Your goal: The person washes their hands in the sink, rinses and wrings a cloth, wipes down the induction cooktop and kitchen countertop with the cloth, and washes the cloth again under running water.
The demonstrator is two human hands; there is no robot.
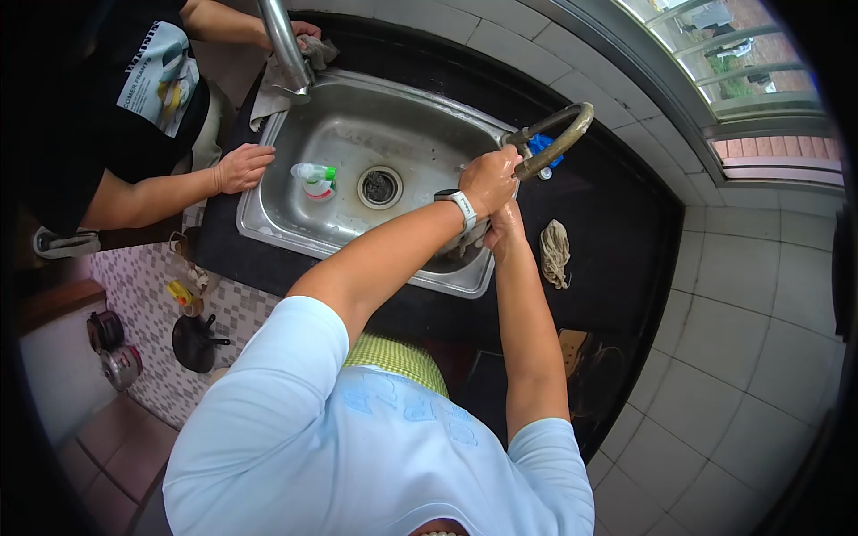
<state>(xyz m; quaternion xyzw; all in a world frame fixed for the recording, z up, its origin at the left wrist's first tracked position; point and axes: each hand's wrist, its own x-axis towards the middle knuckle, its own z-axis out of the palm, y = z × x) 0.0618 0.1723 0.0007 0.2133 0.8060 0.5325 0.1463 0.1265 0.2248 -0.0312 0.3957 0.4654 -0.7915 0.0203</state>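
Observation:
My left hand, wet and with a white-banded watch on its wrist, is curled at the sink's right end. It is close against the curved faucet, and what its fingers close on is hidden. Just below it, my right hand reaches over the sink's rim. Its fingers are mostly covered by my left hand and wrist. A greyish crumpled cloth shows in the sink beside my right hand; whether I touch it, I cannot tell. The steel sink has its drain near the middle.
A clear bottle with a green cap lies in the sink. Another person's hand rests by the left rim, near a second faucet and a grey cloth. Right of the sink are a crumpled rag and something blue.

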